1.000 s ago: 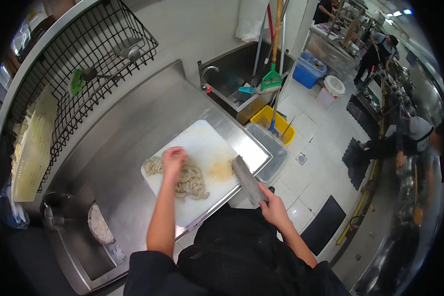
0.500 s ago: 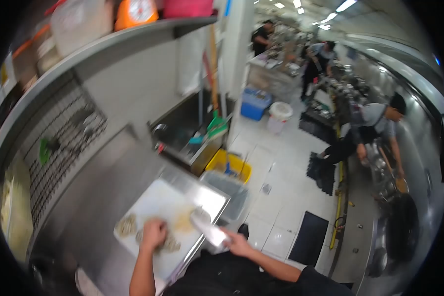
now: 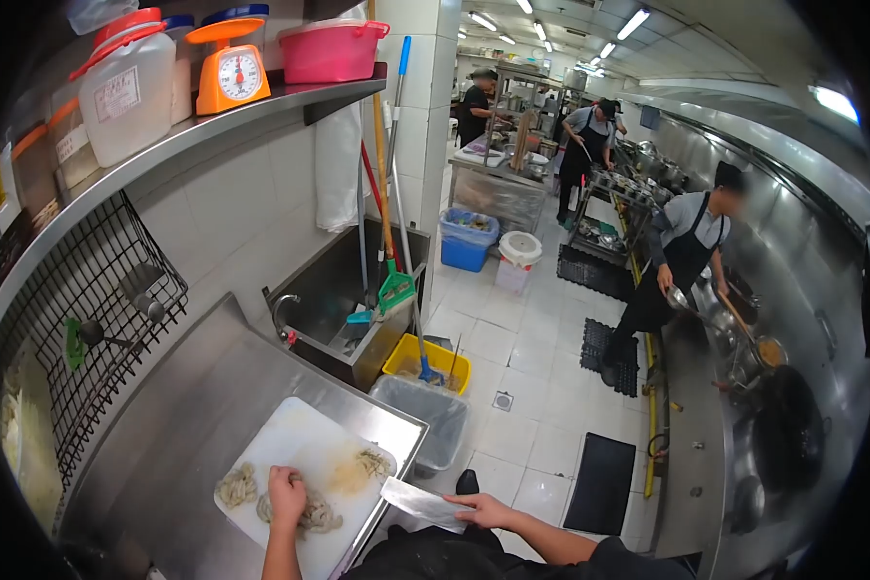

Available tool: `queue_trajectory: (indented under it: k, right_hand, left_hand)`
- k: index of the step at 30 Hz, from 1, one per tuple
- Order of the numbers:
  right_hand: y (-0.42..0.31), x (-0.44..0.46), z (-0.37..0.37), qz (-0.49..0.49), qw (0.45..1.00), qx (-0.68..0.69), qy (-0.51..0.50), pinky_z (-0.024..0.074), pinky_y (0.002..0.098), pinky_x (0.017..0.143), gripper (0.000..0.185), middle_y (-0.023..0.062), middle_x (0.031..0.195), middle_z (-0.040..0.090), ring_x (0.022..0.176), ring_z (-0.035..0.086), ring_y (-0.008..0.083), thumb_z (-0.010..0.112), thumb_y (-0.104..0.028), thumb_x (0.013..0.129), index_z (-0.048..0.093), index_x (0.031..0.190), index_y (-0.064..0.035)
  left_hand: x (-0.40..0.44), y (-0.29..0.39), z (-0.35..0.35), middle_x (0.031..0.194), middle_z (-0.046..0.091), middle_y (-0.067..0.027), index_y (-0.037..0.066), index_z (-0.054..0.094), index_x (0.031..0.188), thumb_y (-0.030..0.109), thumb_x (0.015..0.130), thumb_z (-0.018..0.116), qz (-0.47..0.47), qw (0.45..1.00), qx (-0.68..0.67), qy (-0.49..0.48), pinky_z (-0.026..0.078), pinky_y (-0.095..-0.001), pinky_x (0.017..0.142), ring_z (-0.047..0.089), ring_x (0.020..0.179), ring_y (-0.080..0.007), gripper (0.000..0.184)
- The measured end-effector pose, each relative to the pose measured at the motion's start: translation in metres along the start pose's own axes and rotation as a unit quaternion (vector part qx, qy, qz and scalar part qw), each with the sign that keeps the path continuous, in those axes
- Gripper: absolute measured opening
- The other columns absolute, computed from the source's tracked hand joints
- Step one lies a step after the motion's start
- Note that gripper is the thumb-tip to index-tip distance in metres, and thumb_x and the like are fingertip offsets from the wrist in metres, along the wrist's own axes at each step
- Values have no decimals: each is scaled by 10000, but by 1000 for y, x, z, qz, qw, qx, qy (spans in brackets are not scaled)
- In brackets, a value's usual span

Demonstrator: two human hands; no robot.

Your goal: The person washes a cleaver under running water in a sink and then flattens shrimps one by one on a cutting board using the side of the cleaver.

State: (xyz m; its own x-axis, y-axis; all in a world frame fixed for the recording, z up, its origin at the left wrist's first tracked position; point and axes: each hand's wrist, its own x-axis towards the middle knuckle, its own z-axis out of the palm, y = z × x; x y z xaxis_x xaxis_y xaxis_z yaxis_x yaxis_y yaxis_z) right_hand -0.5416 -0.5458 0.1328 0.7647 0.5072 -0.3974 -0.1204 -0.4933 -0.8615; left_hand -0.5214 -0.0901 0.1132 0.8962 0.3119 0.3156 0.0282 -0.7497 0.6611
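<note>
A cleaver (image 3: 423,504) is in my right hand (image 3: 485,510), its wide blade held flat-side up at the right edge of the white cutting board (image 3: 300,430). My left hand (image 3: 287,495) is over the board with its fingers curled down onto a pile of what look like raw peeled shrimp (image 3: 319,514); its fingertips are partly hidden. Further left lies a second shrimp pile (image 3: 236,485). Small greyish scraps (image 3: 372,463) rest near the board's far right corner, beside a yellowish wet stain.
The board lies on a steel counter (image 3: 198,387). Beyond stand a sink (image 3: 348,280) with brooms, a yellow bin (image 3: 401,356) and a lined grey bin (image 3: 435,411). A shelf (image 3: 164,130) overhangs the left. One co-worker (image 3: 686,256) cooks at the right.
The cleaver has drawn back from the board's far right corner towards my body, uncovering the scraps there. My left hand stays by the shrimp. The whole view has shifted.
</note>
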Motion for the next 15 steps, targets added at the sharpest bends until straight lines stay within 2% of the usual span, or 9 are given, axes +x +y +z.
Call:
queue_trajectory:
  k: [3, 4, 6, 7, 9, 11, 12, 14, 15]
  right_hand:
    - [-6, 3, -12, 34, 999, 4, 27, 549, 311, 755, 617, 53, 1214, 734, 752, 602, 112, 681, -138, 976, 493, 1557, -226]
    - [-3, 1, -4, 36, 997, 7, 61, 553, 320, 727, 622, 53, 1146, 743, 728, 603, 119, 681, -135, 969, 493, 1557, -208]
    - [-22, 8, -1, 74, 988, 97, 97, 543, 324, 666, 640, 55, 1084, 716, 679, 579, 121, 678, -124, 958, 482, 1563, -197]
    - [-49, 11, 0, 68, 986, 91, 124, 565, 338, 814, 646, 113, 1267, 696, 882, 679, 171, 665, -103, 954, 466, 1567, -139]
    - [-55, 34, 16, 7, 981, 95, 170, 513, 295, 661, 705, 91, 1175, 700, 722, 600, 116, 644, -33, 946, 393, 1599, -116]
    - [-54, 51, 32, -32, 974, 125, 189, 462, 253, 509, 767, 69, 1082, 705, 563, 521, 62, 622, 37, 938, 320, 1631, -92]
    - [-75, 48, 36, -4, 967, 183, 176, 455, 250, 506, 789, 70, 1116, 703, 564, 513, 60, 622, 58, 929, 310, 1636, -101]
    - [-50, 57, 39, -39, 984, 108, 139, 496, 260, 582, 787, 86, 1196, 695, 668, 585, 88, 629, 66, 924, 329, 1630, -107]
    - [-49, 57, 39, -54, 988, 72, 123, 517, 264, 620, 786, 94, 1236, 691, 719, 621, 102, 632, 70, 921, 338, 1628, -110]
  left_hand:
    - [4, -6, 4, 973, 690, -167, 5, 709, 1020, -9, 770, 605, -116, 988, -101, -8, 534, -407, 813, 662, 881, -311, 270]
    - [8, -9, 7, 989, 719, -155, 13, 713, 1064, 21, 777, 619, -114, 989, -85, -42, 531, -377, 817, 657, 882, -264, 302]
    - [20, 4, 12, 1039, 742, -163, 12, 719, 1097, 56, 784, 654, -139, 972, -133, -133, 539, -371, 909, 698, 1000, -274, 323]
    - [26, 18, 11, 1072, 749, -163, 14, 725, 1101, 56, 788, 655, -117, 968, -124, -183, 533, -369, 948, 703, 1046, -273, 324]
    - [35, 24, 29, 1066, 750, -160, 18, 727, 1103, 44, 775, 642, -70, 945, -139, -287, 536, -359, 933, 705, 1016, -269, 339]
    - [33, 49, 34, 1049, 731, -161, 12, 715, 1106, 31, 786, 626, -114, 927, -117, -337, 539, -376, 912, 693, 984, -272, 333]
    - [20, 48, 44, 1049, 731, -161, 12, 715, 1106, 31, 786, 626, -123, 927, -120, -334, 539, -376, 912, 693, 984, -272, 333]
    - [8, 47, 64, 1049, 702, -151, 16, 705, 1144, 24, 815, 632, -71, 981, -156, -85, 537, -383, 899, 675, 973, -300, 337]
    - [3, 48, 67, 1022, 682, -138, 11, 686, 1163, -33, 823, 636, -83, 986, -136, -39, 546, -380, 897, 668, 936, -279, 347]
